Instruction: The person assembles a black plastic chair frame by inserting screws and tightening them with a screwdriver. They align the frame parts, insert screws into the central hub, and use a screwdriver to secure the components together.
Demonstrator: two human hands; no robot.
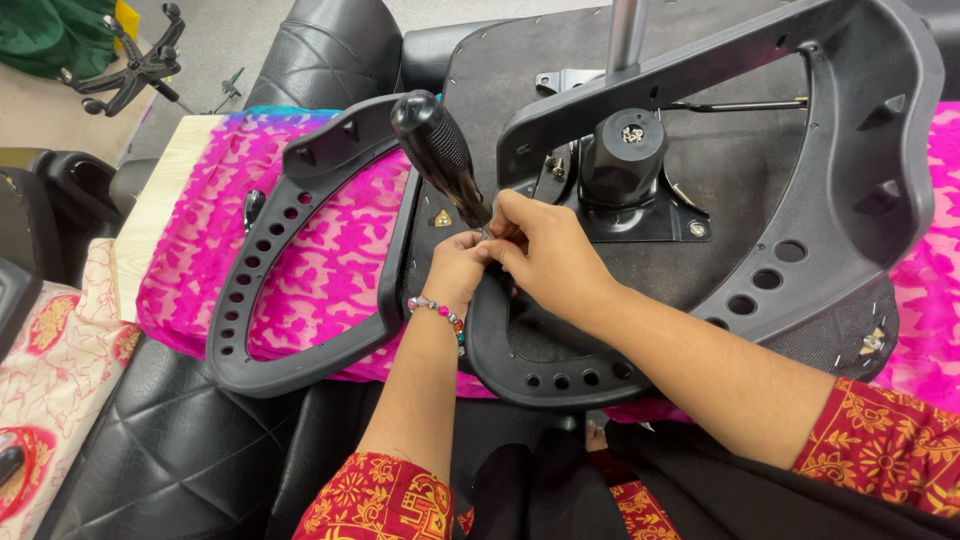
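Note:
An upturned black office chair seat (720, 180) lies on a pink patterned cloth (320, 260). Its metal tilt mechanism (625, 165) and gas lift post (628, 30) stand in the middle. Two black plastic armrest frames flank it, one on the left (290, 290) and one on the right (850, 200). My left hand (455, 270) pinches the shaft of a black-handled screwdriver (435, 150) near its tip at the seat's left edge. My right hand (545, 255) closes on the same spot from the right. The screwdriver tip and the fastener are hidden by my fingers.
A black quilted chair back (180, 440) lies at the lower left, another (320, 55) behind the table. A five-star wheeled base (130, 70) rests on the floor at the top left. A pale patterned cloth (60, 370) lies at the left edge.

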